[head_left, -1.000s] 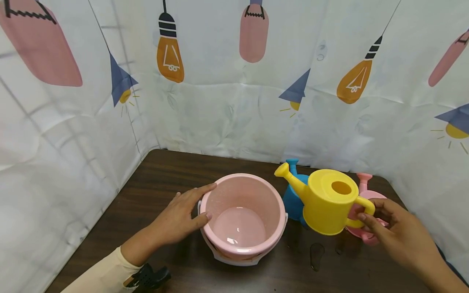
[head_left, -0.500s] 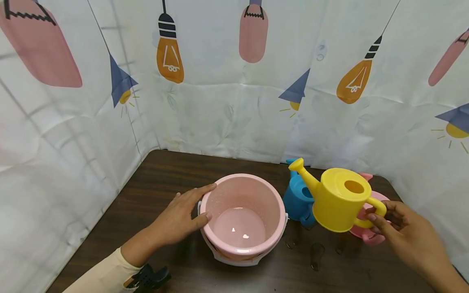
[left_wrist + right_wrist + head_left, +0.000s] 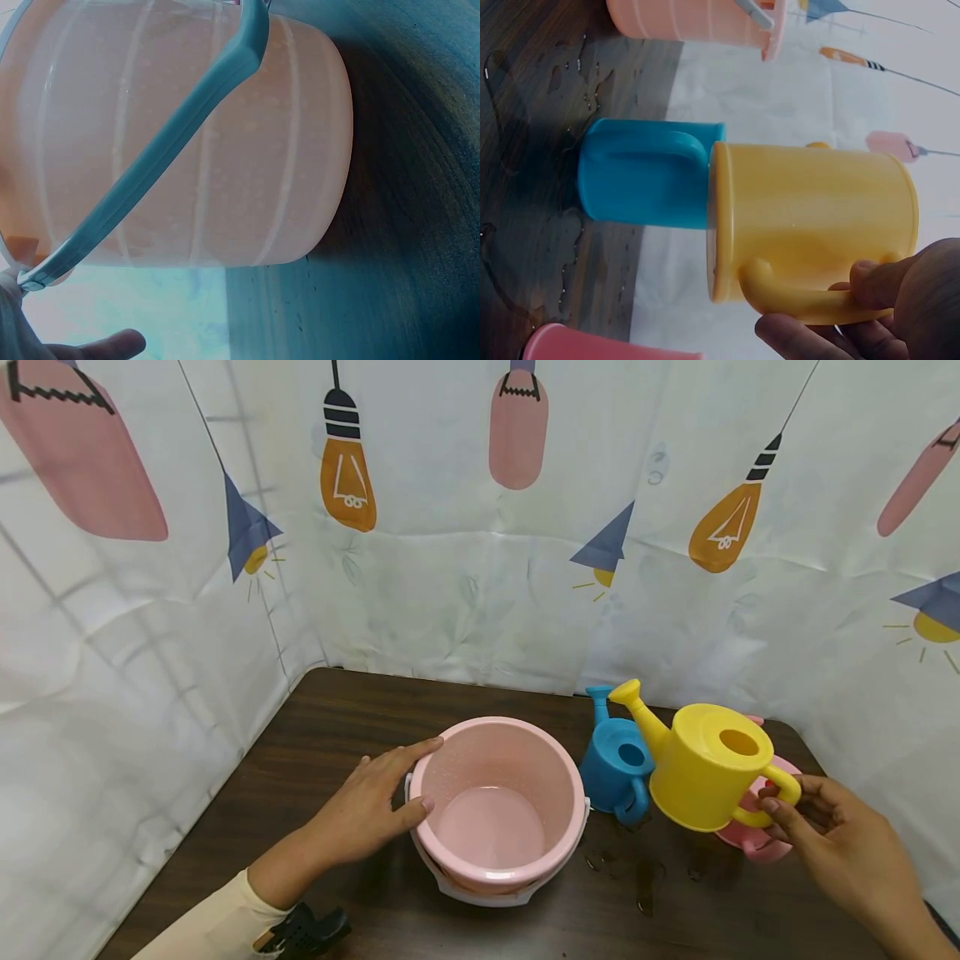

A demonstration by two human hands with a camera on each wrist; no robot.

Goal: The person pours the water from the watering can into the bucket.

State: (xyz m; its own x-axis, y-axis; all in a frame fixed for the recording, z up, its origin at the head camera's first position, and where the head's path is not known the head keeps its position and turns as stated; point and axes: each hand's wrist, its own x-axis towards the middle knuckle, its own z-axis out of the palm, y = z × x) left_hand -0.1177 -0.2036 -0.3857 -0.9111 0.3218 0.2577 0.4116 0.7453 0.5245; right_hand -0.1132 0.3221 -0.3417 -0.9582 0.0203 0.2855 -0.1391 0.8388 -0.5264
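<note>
A pink bucket (image 3: 498, 877) with a pale bail handle (image 3: 161, 154) stands mid-table; some clear liquid seems to lie in its bottom. My left hand (image 3: 352, 810) rests on the bucket's left rim, fingers fairly straight. By its handle, my right hand (image 3: 847, 843) holds a yellow watering can (image 3: 705, 768) up off the table, its spout pointing left and upward. Behind it to the left stands a blue watering can (image 3: 611, 772). A pink watering can (image 3: 757, 843) is mostly hidden behind the yellow can and the right hand.
Small puddles (image 3: 645, 885) wet the dark wooden table (image 3: 360, 702) right of the bucket. A white curtain (image 3: 450, 602) printed with lamps hangs behind and along the sides. A black object (image 3: 307, 931) lies by the left wrist at the front.
The right hand has carried the yellow watering can to the right, away from the bucket, uncovering more of the blue can. The left hand has stayed on the rim.
</note>
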